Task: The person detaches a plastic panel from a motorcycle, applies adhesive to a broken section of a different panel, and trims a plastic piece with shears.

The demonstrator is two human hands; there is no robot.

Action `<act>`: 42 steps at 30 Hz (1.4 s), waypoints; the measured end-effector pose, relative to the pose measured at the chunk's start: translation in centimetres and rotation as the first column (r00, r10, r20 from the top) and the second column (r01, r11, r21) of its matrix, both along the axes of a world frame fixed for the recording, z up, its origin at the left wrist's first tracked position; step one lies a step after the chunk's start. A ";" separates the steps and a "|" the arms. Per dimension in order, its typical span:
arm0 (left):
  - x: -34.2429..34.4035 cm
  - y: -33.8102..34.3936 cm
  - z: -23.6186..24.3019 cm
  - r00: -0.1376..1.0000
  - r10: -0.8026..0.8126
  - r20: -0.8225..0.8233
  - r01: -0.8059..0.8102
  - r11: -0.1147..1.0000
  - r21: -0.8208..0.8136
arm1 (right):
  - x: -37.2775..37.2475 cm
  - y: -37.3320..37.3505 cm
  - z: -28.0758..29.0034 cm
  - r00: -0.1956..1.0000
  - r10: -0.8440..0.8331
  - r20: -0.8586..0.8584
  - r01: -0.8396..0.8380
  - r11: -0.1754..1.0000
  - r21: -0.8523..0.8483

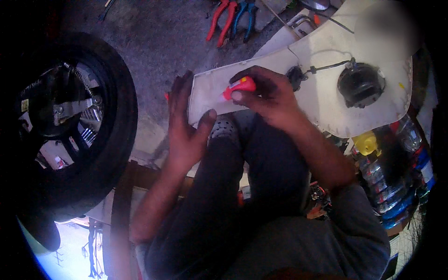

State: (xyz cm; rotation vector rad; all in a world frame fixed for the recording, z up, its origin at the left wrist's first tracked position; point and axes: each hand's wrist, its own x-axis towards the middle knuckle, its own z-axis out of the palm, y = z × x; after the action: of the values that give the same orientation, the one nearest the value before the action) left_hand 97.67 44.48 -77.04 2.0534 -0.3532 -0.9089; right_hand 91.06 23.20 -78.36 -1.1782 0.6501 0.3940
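I pinched the red bottle (243, 84) between the thumb and fingers of my right hand (268, 95), above the narrow left end of the pale panel (266, 67). Its long axis slanted, the narrow tip pointing left and toward me. My fingers hid part of it, and I couldn't tell whether the tip touched. My left hand (185, 133) held the panel's end, thumb spread from fingers. A grey blur covered the panel's far right corner; darkness swallowed the wheel's (119, 105) left side. Pliers (221, 21) lay on the rough grey floor (161, 35).
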 end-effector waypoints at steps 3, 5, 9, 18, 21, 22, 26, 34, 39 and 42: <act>0.3 -1.7 1.7 0.822 0.366 -0.436 -0.394 0.919 0.028 | -1.6 0.9 1.3 0.994 -0.018 0.106 0.047 0.958 -0.282; 1.1 -1.8 1.8 0.807 0.363 -0.465 -0.381 0.923 0.059 | -2.1 0.8 3.1 0.952 0.179 0.250 -0.040 0.878 -0.477; 2.6 -2.5 2.6 0.744 0.395 -0.539 -0.389 0.912 0.131 | -2.7 2.2 4.2 0.867 0.353 0.352 -0.028 0.740 -0.672; 2.9 -3.4 4.1 0.688 0.408 -0.600 -0.425 0.897 0.123 | -2.5 3.1 3.8 0.769 0.452 0.452 0.041 0.670 -0.741; 2.6 -3.2 3.4 0.697 0.410 -0.589 -0.436 0.894 0.105 | -2.3 3.4 3.6 0.768 0.441 0.464 0.054 0.677 -0.734; 2.6 -3.1 3.3 0.699 0.412 -0.584 -0.440 0.892 0.103 | -2.3 3.4 3.6 0.766 0.437 0.472 0.064 0.678 -0.732; 2.9 -2.9 3.0 0.715 0.343 -0.609 -0.380 0.922 0.073 | -2.3 3.5 3.4 0.768 0.425 0.479 0.065 0.692 -0.719; 3.0 -3.0 2.9 0.733 0.367 -0.572 -0.354 0.925 0.140 | -3.2 2.5 3.9 0.887 0.307 0.344 -0.022 0.774 -0.633; 2.4 -1.4 0.2 0.807 0.300 -0.509 -0.289 0.952 0.103 | -3.1 -1.1 2.3 0.941 0.131 0.313 0.103 0.769 -0.631; 1.6 -1.4 1.5 0.920 0.252 -0.301 -0.244 0.968 0.063 | 0.0 -2.6 -0.1 0.954 0.139 0.266 0.087 0.719 -0.689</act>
State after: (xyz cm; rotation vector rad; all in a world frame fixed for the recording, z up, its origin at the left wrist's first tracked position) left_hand 99.25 43.03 -75.53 1.8857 0.0863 -1.0561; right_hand 91.09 20.56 -78.44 -1.9350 0.5195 -0.0410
